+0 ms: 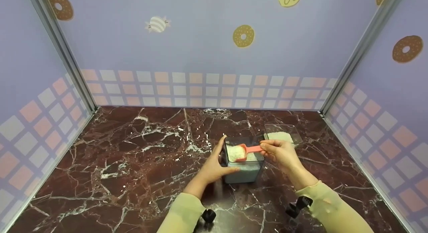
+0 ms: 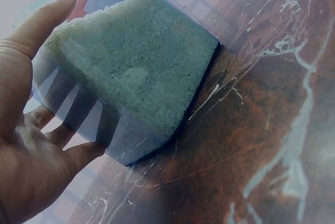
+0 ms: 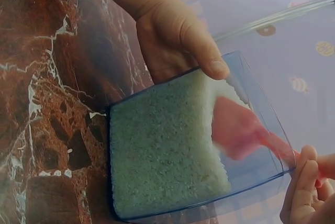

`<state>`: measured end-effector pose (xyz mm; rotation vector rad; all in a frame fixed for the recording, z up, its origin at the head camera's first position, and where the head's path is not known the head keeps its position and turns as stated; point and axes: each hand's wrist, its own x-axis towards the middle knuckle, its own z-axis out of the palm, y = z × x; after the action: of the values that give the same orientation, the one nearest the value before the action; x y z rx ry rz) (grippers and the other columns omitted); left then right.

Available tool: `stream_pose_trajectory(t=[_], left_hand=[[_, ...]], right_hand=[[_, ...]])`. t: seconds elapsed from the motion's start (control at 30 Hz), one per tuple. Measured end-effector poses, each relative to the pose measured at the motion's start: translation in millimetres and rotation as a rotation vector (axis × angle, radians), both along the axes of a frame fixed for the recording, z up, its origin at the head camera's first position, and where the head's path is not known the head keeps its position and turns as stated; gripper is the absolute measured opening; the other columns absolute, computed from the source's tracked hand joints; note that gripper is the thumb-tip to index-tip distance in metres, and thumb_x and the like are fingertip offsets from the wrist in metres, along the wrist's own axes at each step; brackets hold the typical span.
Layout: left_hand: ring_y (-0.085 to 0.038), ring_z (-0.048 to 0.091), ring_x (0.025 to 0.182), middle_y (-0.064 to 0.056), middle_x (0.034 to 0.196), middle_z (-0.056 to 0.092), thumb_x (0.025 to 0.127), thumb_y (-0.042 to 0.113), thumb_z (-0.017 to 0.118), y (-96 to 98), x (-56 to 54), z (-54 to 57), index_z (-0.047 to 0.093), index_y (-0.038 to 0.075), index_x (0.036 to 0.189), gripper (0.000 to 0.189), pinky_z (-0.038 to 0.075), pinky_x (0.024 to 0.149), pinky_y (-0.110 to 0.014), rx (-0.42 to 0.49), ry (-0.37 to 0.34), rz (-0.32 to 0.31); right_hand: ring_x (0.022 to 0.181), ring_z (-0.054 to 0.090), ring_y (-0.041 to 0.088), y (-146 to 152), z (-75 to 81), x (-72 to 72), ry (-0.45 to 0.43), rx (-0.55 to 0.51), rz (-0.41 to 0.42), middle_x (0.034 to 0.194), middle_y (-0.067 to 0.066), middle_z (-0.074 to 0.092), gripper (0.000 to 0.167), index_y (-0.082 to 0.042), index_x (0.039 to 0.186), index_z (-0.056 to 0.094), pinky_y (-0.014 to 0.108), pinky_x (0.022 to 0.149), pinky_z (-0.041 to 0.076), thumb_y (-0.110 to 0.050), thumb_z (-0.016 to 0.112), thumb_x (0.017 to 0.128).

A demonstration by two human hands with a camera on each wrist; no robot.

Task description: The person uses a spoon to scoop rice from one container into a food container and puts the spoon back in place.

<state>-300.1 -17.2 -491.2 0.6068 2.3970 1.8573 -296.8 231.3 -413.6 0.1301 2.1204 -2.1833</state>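
Note:
A clear, bluish plastic container point(image 1: 243, 175) stands on the dark marbled tabletop, with white rice point(image 3: 157, 140) filling much of it. My left hand point(image 1: 212, 167) grips its left side, thumb along the near wall and fingers round the far side. Between thumb and fingers my right hand point(image 1: 282, 155) pinches the handle of a red-pink scoop point(image 1: 255, 149). The scoop lies level at the container's mouth, its bowl heaped with rice in the head view. Through the clear wall in the right wrist view, the scoop's bowl point(image 3: 235, 127) shows just above the rice surface.
Behind my right hand a second clear container point(image 1: 293, 128) holds more rice. White bits are scattered over the tabletop point(image 1: 160, 179) left of the container. Patterned lilac panels point(image 1: 200, 52) with metal corner posts point(image 1: 361, 52) enclose the back and both sides.

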Motion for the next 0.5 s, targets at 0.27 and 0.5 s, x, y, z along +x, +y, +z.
stream_pose_trajectory(t=[0.27, 0.5], left_hand=[[-0.046, 0.026, 0.154, -0.019, 0.172, 0.017, 0.074, 0.034, 0.093, 0.0, -0.4, 0.7, 0.013, 0.028, 0.167, 0.123, 0.024, 0.125, -0.064, 0.001, -0.005, 0.0], [-0.044, 0.022, 0.156, -0.017, 0.172, 0.018, 0.075, 0.035, 0.092, -0.8, -0.3, -0.2, 0.013, 0.033, 0.167, 0.121, 0.021, 0.125, -0.066, -0.012, -0.01, 0.004]], right_hand=[[0.06, 0.067, 0.001, 0.7, -0.2, 0.8, -0.011, -0.035, -0.018, 0.071, -0.003, 0.071, 0.036, 0.021, 0.129, 0.055, 0.01, 0.059, 0.055, 0.002, 0.062, 0.099], [0.059, 0.066, 0.001, 4.4, -1.2, 2.3, -0.013, -0.111, -0.023, 0.071, -0.001, 0.071, 0.012, 0.005, 0.106, 0.071, 0.01, 0.059, 0.055, 0.004, 0.061, 0.098]])
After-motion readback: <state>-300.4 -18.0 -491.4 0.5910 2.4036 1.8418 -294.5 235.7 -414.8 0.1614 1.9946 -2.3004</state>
